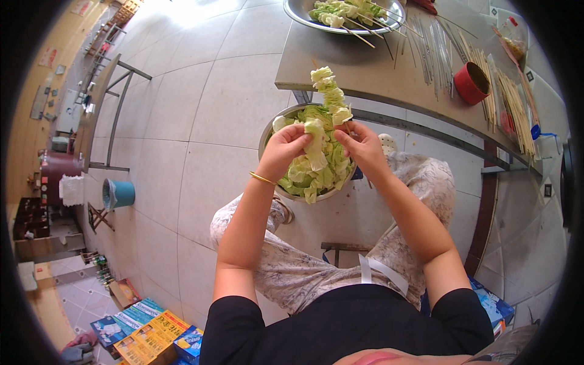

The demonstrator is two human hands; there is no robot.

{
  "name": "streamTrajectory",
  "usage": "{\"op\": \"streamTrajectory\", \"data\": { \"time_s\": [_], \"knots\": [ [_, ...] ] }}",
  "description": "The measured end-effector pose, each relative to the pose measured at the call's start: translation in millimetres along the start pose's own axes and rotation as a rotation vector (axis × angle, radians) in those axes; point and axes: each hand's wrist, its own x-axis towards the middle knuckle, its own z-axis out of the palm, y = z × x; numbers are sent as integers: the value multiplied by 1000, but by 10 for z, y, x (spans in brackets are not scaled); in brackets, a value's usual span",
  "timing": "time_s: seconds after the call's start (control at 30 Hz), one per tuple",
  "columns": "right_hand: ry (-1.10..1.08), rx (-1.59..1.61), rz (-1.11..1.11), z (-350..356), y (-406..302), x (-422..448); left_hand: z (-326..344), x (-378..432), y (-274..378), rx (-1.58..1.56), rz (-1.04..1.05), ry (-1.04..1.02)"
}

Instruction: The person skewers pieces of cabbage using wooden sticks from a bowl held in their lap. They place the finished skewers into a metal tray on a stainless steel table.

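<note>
Between my knees stands a metal basin (263, 150) heaped with torn cabbage leaves (303, 175). My left hand (285, 145) pinches a pale green cabbage leaf (315, 148) between thumb and fingers, over the basin. Close beside it, my right hand (358, 143) grips the lower part of a thin wooden skewer. Folded cabbage pieces (333, 95) are threaded along this skewer, which points up and away from me. The held leaf is apart from the threaded pieces.
A metal-edged table (365, 68) ahead bears a metal bowl (296, 16) of cabbage skewers, metal skewers (433, 54), bamboo skewers (515, 109) and a red cup (472, 83). Left are a blue bin (123, 194) and another table (98, 100); cartons (150, 337) lie lower left.
</note>
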Motion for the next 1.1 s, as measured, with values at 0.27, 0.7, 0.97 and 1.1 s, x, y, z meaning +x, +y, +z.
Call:
{"op": "streamTrajectory", "data": {
  "time_s": [0.27,0.7,0.97,1.1],
  "knots": [
    [-74,97,69,-11,56,42,215,-24,-8,36,-17,-87],
    [24,25,-155,79,30,1,261,17,-64,14,-32,1],
    [-74,53,-75,-37,-17,65,308,27,-116,200,75,20],
    [-115,-130,-236,7,-1,40,371,-3,-75,-94,-104,53]
  ]
}}
